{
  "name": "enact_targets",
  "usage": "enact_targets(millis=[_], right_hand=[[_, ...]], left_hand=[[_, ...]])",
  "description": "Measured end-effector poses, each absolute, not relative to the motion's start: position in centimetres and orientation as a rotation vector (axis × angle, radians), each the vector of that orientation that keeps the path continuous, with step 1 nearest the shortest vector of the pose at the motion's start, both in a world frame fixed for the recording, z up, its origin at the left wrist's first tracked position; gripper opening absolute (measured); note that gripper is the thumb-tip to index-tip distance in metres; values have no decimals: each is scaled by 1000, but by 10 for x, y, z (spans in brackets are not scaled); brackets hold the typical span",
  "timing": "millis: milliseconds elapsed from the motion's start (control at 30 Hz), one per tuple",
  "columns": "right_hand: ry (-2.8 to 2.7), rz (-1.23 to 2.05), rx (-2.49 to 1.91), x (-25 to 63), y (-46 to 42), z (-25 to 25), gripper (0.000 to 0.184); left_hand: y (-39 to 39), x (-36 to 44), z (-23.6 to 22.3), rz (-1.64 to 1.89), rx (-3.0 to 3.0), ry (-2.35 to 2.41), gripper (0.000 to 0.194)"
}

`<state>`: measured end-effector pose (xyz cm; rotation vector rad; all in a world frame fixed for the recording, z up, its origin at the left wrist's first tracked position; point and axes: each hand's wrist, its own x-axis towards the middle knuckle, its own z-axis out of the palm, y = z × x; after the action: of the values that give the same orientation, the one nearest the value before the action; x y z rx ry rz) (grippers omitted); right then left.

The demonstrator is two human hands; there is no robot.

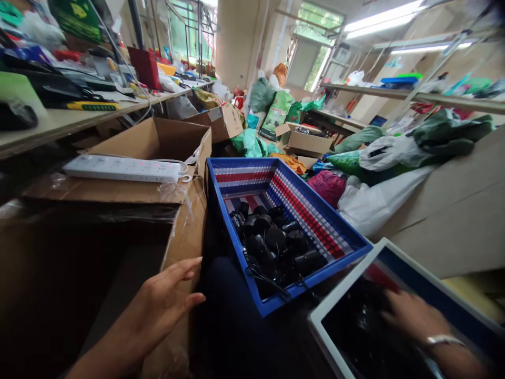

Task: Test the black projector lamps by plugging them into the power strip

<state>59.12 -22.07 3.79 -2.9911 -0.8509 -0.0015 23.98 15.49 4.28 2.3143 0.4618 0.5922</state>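
While right hand (414,316) is sunk, blurred, among black devices (365,316) in one grey-rimmed bin (347,284), grip impossible to tell, left hand (163,292) hovers, fingers loosely parted, nothing held, beside cardboard (187,226) bearing one white power strip (122,167). One blue crate (343,263) between: more black devices, heaped beyond counting. One printed green bag (278,113) behind, lettering unreadable.

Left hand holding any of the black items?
No, the left hand is open with nothing in its grasp, away from the black items in the blue crate.
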Motion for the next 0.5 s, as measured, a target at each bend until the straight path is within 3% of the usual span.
enact_targets(millis=[133, 267, 500], right_hand=[[-1202, 405, -2657, 581, -96, 12, 32], [-1167, 461, -2661, 559, 13, -22, 24], [-858, 519, -2495, 559, 36, -60, 15]], left_hand=[[154, 245, 38, 502, 2287, 498, 44], [155, 242, 33, 422, 2260, 580, 44], [154, 236, 28, 464, 2271, 587, 42]])
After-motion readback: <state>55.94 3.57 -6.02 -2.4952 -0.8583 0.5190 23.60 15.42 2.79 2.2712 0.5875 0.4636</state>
